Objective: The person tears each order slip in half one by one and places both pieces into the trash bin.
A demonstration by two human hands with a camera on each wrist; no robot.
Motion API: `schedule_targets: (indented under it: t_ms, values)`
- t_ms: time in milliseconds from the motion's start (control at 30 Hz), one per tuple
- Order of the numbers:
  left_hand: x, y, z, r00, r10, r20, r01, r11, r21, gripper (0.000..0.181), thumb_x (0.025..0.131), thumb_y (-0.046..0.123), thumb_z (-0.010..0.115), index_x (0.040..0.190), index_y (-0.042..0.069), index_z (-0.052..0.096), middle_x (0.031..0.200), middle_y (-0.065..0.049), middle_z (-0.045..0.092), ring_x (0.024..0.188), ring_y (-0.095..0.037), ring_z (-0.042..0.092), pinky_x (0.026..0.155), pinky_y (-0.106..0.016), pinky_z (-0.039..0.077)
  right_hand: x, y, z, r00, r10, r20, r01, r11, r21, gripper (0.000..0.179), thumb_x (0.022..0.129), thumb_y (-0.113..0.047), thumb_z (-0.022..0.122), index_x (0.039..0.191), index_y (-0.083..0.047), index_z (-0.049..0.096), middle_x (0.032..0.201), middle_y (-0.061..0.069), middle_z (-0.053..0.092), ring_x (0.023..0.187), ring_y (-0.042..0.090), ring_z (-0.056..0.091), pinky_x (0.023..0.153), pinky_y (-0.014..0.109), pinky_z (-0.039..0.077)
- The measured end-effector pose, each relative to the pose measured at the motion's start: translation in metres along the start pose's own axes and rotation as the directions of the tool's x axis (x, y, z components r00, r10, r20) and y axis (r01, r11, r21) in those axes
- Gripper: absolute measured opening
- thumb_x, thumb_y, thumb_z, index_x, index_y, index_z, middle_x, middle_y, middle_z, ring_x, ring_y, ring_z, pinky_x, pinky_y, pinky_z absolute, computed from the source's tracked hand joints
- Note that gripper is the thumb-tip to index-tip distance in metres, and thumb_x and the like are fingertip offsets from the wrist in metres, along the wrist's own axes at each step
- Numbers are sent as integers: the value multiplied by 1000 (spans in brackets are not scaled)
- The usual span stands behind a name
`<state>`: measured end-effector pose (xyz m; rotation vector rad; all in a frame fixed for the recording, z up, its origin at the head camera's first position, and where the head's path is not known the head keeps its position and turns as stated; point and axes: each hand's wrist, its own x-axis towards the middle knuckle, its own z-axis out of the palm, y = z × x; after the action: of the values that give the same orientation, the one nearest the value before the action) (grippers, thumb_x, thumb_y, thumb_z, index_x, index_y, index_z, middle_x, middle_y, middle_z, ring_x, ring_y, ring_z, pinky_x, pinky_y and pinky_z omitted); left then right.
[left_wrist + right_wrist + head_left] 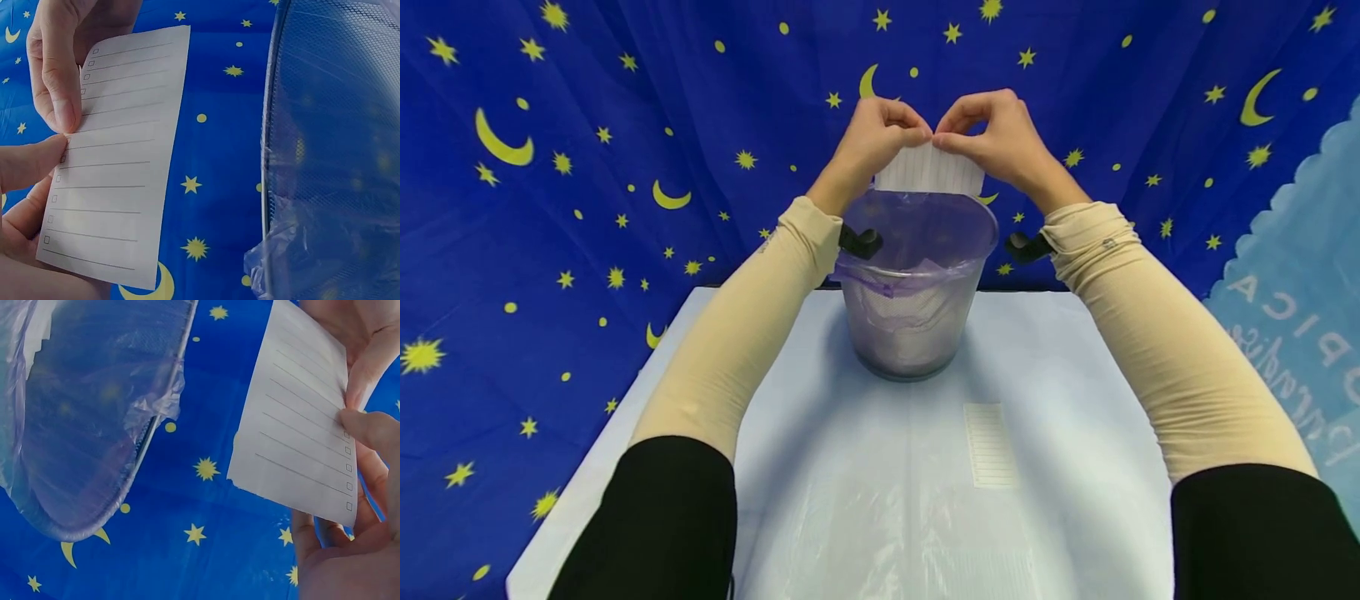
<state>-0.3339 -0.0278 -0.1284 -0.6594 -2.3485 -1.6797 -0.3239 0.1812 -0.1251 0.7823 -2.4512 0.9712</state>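
A lined checklist sheet point(928, 171) with small checkboxes along one long edge is held up above the far rim of a mesh wastebasket point(904, 337). My left hand point(878, 140) pinches that edge near its middle between thumb and fingers. Right beside it, my right hand point(996, 133) pinches the same edge, and the two thumb tips meet. In the left wrist view the sheet point(119, 162) looks whole and slightly bowed. A thin purple bag point(925, 225) lines the basket and folds over its rim.
Another lined sheet point(990, 446) lies on the white table point(1090, 400), right of centre and nearer than the basket. White paper point(39, 331) with a stepped edge shows inside the basket. A blue star-and-moon cloth point(737, 100) hangs behind, with a light blue panel point(1300, 292) at right.
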Motion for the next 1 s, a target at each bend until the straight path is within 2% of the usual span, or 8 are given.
schedule_targets:
  t_ms: [367,767,867,1000]
  values:
    - [-5,8,-4,998,-44,-39,45,999,5,12,100,13,72,97,4,78,95,1,71,94,-13,58,84,-28,44,1,-12,1,1000,-12,-22,11,999,-40,31,100,-38,73,108,-10,81,96,-1,73,89,10,64,78,19,52]
    - [-9,7,-4,998,-61,-17,61,998,16,11,100,12,71,98,4,79,102,-1,72,96,-12,57,85,-27,43,-4,-16,-1,1000,-7,2,7,997,-73,31,101,-37,73,109,-9,81,99,1,75,89,9,65,79,18,53]
    - [-9,7,-4,997,-81,-21,81,996,30,10,99,13,73,96,5,79,101,1,70,98,-12,56,86,-27,43,-5,-17,-1,1000,-5,10,6,997,-75,30,101,-37,72,109,-9,81,100,2,76,90,9,66,80,19,54]
    - [-8,5,-4,994,-102,-29,102,995,-3,10,96,9,75,87,8,80,98,0,72,98,-12,57,84,-25,43,-6,-20,-1,1000,-1,9,2,997,-73,30,100,-37,72,108,-10,81,100,2,76,91,8,66,81,19,55]
